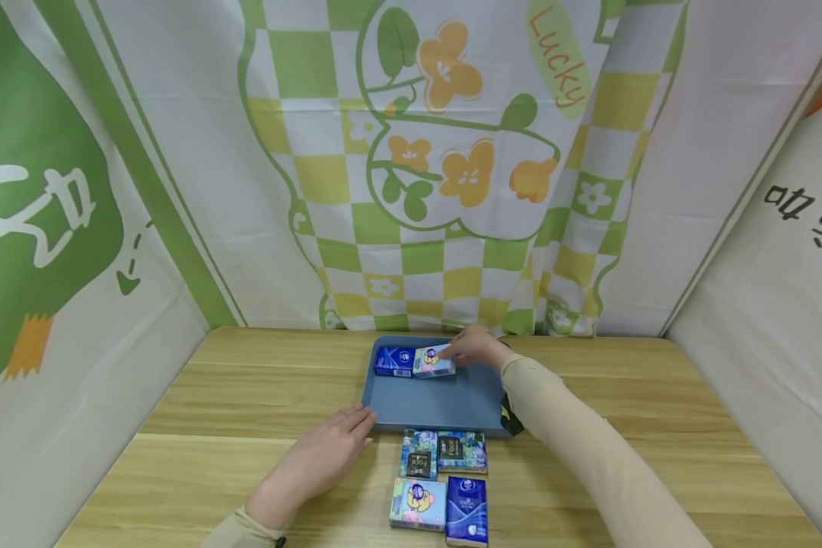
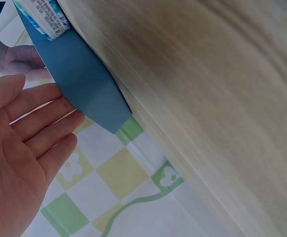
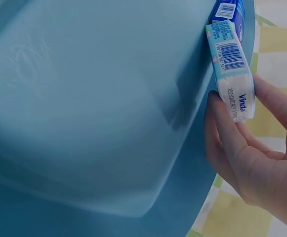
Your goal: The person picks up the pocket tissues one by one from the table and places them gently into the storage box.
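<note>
Inside the blue tray (image 1: 438, 403), a dark blue tissue pack (image 1: 394, 361) lies in the far left corner. Right beside it, my right hand (image 1: 478, 347) pinches a light blue tissue pack with a duck print (image 1: 434, 361) between thumb and fingers. The right wrist view shows this pack's end with a barcode, close against the dark blue pack (image 3: 227, 11). At the tray's near left corner, my left hand (image 1: 336, 441) touches the rim with straight fingers. In the left wrist view that hand (image 2: 29, 133) has its fingertips at the tray wall (image 2: 84, 74).
Below the tray on the wooden table (image 1: 267, 380) lie two floral tissue packs (image 1: 419, 454), another duck-print pack (image 1: 418, 504) and a dark blue pack (image 1: 466, 510). A patterned curtain (image 1: 445, 266) hangs behind the table, with printed cloth walls on both sides.
</note>
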`<control>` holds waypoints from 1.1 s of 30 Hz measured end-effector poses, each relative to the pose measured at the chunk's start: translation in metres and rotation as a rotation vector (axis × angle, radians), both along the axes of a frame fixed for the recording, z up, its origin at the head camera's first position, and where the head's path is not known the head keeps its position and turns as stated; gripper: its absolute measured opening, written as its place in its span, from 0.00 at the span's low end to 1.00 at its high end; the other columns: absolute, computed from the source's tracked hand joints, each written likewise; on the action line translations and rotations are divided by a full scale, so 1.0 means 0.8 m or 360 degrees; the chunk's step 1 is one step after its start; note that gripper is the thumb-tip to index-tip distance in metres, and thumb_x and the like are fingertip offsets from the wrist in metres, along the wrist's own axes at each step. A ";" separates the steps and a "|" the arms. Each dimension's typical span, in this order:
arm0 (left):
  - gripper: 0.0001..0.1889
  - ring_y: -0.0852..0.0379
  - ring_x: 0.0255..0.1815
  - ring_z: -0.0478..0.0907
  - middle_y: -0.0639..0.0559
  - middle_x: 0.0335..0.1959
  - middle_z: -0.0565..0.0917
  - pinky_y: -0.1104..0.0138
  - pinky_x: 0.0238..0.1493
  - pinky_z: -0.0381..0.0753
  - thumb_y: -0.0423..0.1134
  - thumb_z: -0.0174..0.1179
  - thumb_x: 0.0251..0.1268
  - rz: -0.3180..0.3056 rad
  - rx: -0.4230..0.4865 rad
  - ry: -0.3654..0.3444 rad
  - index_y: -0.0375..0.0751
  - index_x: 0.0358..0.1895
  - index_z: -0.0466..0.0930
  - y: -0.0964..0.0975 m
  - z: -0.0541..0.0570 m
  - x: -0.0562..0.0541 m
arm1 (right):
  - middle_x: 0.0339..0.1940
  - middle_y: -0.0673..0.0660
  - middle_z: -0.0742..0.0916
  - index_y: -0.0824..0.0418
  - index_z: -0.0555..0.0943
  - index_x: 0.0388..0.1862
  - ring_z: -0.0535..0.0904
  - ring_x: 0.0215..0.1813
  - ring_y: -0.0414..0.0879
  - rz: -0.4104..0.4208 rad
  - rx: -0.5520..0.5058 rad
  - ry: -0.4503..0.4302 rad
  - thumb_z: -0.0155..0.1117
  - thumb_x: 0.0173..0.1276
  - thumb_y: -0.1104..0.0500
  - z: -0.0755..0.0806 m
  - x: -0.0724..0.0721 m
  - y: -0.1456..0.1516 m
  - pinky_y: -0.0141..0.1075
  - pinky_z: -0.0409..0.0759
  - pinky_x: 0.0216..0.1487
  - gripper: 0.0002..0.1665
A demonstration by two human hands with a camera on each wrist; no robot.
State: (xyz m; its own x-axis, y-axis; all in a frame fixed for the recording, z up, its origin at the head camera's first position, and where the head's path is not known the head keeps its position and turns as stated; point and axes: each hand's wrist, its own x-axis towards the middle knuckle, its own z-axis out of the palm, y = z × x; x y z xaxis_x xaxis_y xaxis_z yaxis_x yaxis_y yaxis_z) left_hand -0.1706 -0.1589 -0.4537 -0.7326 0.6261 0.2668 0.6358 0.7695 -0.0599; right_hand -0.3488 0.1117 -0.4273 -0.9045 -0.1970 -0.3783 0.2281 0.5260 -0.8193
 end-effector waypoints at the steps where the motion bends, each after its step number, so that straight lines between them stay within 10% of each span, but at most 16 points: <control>1: 0.20 0.44 0.62 0.74 0.39 0.59 0.78 0.54 0.65 0.73 0.42 0.54 0.69 0.0002 -0.0002 0.0000 0.33 0.58 0.75 0.000 0.000 0.000 | 0.49 0.67 0.85 0.76 0.77 0.52 0.83 0.50 0.51 -0.0007 -0.0011 -0.0004 0.70 0.58 0.64 0.000 0.000 0.000 0.44 0.80 0.58 0.25; 11: 0.21 0.44 0.62 0.74 0.38 0.59 0.77 0.53 0.65 0.73 0.42 0.54 0.69 0.0011 0.0005 -0.0017 0.32 0.58 0.75 0.000 0.001 0.001 | 0.57 0.70 0.80 0.77 0.71 0.59 0.82 0.54 0.56 -0.0115 0.0001 -0.0006 0.71 0.56 0.65 -0.005 0.000 -0.003 0.42 0.82 0.55 0.34; 33: 0.20 0.44 0.61 0.75 0.38 0.58 0.78 0.54 0.65 0.74 0.42 0.55 0.68 0.0006 0.0038 0.0006 0.32 0.57 0.76 0.000 -0.001 0.000 | 0.40 0.64 0.88 0.72 0.79 0.52 0.87 0.38 0.48 -0.0204 0.0256 0.0111 0.75 0.53 0.61 -0.016 -0.004 -0.006 0.39 0.86 0.43 0.29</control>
